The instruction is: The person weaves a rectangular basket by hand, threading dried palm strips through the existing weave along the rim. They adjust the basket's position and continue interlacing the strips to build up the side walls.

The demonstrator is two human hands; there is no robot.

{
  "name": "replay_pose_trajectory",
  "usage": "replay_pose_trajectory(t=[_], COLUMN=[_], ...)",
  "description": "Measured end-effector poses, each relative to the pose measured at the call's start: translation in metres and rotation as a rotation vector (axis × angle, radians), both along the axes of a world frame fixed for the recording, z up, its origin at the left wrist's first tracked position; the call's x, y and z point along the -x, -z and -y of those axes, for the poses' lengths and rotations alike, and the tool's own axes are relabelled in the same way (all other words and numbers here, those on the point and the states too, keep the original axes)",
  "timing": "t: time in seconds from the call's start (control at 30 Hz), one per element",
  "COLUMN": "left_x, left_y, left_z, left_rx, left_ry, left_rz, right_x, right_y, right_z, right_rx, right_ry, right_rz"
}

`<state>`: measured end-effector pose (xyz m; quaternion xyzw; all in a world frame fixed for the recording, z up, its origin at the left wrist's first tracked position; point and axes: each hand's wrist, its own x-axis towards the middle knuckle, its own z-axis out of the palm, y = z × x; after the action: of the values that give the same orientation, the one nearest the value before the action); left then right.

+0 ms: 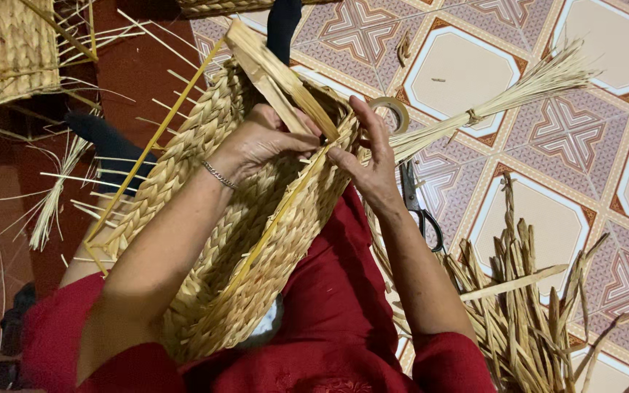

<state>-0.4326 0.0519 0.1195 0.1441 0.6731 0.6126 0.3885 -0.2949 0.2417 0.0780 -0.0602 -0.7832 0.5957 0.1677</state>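
- Basket of braided straw lies across the lap, rim under both hands.
- Left hand pinches a flat straw strip.
- Right hand pinches the rim weave, fingers partly spread.

Braided straw basket tilted on lap; flat pale reed strips jutting from rim.

The person wears a deep red garment with short sleeves that end above the elbows, leaving both forearms bare. Faint stitched embroidery shows in the red cloth at the bottom edge. A thin silver chain bracelet circles the left wrist.
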Motion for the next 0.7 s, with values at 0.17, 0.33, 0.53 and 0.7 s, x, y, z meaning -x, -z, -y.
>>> replay_pose_trajectory(t=[0.17,0.33,0.53,0.7], left_x=[-0.002,0.002,0.001,-0.003], left_y=[-0.001,0.008,0.022,0.01], left_z=[0.003,-0.002,-0.014,-0.015], left_rx=[-0.107,0.27,0.003,0.264], left_ry=[0.062,0.027,0.059,0.091], left_rz=[-0.057,-0.181,-0.311,-0.274], right_x=[-0.003,-0.003,-0.004,-0.005], right_y=[0.0,-0.001,-0.002,-0.004], right_z=[0.003,0.006,0.013,0.016], right_rx=[-0.011,-0.051,-0.048,-0.027], right_ry=[0.015,0.033,0.042,0.084], right_rz=[-0.014,-0.034,-0.082,-0.102])
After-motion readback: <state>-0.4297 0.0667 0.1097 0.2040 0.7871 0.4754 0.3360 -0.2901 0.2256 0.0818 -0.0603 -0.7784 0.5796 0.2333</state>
